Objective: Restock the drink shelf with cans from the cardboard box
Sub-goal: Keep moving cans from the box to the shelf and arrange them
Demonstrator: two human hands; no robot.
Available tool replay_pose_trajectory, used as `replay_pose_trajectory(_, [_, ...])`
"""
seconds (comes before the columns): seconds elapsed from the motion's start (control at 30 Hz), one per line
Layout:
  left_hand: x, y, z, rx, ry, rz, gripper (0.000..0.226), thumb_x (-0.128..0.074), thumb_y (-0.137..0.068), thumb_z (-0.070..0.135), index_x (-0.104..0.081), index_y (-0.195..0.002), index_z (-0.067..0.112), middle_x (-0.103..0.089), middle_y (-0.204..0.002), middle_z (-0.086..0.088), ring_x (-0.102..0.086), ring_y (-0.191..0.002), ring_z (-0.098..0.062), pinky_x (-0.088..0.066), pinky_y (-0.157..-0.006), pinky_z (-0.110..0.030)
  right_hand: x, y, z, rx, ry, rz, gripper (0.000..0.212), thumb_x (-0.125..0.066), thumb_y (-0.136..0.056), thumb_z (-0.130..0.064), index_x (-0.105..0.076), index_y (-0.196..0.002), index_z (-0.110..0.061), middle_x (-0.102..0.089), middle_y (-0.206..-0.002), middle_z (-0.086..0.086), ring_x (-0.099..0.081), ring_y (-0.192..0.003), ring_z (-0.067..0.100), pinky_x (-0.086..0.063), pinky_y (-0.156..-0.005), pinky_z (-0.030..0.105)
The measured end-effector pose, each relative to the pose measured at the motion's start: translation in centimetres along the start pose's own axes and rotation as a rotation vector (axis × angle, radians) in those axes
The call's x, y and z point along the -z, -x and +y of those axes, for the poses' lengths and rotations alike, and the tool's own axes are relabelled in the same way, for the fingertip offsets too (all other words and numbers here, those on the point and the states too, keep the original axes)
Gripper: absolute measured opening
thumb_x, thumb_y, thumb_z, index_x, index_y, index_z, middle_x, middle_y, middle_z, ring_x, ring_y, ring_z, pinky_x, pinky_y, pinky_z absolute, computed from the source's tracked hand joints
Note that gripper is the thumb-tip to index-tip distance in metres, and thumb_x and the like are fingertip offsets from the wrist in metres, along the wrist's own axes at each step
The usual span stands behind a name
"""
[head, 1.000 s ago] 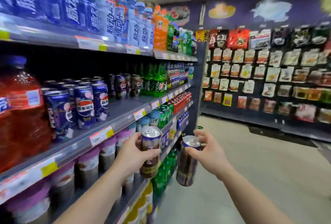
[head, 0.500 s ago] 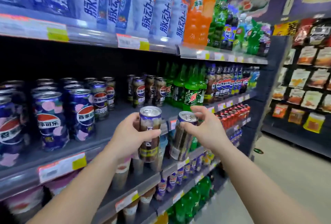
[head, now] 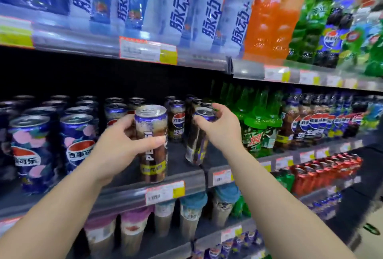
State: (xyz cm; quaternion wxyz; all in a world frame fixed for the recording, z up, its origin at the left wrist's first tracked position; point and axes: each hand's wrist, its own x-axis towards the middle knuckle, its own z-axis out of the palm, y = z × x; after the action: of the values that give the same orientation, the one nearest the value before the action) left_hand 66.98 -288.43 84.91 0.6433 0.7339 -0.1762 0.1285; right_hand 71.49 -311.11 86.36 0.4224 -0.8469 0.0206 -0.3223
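My left hand (head: 122, 142) grips a tall brown and purple Pepsi can (head: 152, 146), held upright over the front of the middle drink shelf (head: 186, 180). My right hand (head: 219, 128) holds a second can of the same kind (head: 196, 146) by its top rim, tilted slightly, low over the shelf's bare patch. Behind them stand matching brown cans (head: 178, 122). To the left are rows of dark blue Pepsi cans (head: 77, 142). The cardboard box is out of view.
Green soda bottles (head: 259, 126) and cola bottles (head: 310, 122) fill the same shelf to the right. Tall blue and orange bottles (head: 269, 14) line the shelf above. Cup drinks (head: 186, 217) and red cans (head: 323, 167) sit on lower shelves. Price tags (head: 164, 192) edge each shelf.
Both hands have lifted their cans up and forward from below the shelf edge to the middle shelf. The view has turned from the aisle toward the shelves.
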Motion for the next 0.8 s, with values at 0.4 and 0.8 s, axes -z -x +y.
replay_pose_trajectory(0.4, [-3.1,0.3,-0.5,0.07,-0.049,0.191,0.066,-0.085,-0.043,0.042,-0.068,-0.104,0.024,-0.075,-0.101,0.006,-0.069,-0.096,-0.011,-0.05,-0.085,-0.032,-3.7,-3.3,5.4,-0.056,-0.133,-0.476,0.071,-0.08,-0.049,-0.066,-0.059,-0.107,-0.029,-0.068,-0.102,-0.012,-0.063,-0.095,0.008,-0.052,-0.089,0.033])
replay_pose_trajectory(0.8, [-5.8,-0.3,-0.5,0.095,-0.055,0.262,0.04,-0.081,-0.067,0.011,-0.067,-0.103,0.023,-0.075,-0.095,0.009,-0.07,-0.088,-0.005,-0.049,-0.074,-0.022,-1.6,-4.2,12.5,-0.066,0.105,-0.424,0.057,-0.088,-0.06,-0.036,-0.059,-0.108,-0.026,-0.069,-0.102,-0.009,-0.064,-0.093,0.014,-0.05,-0.08,0.031])
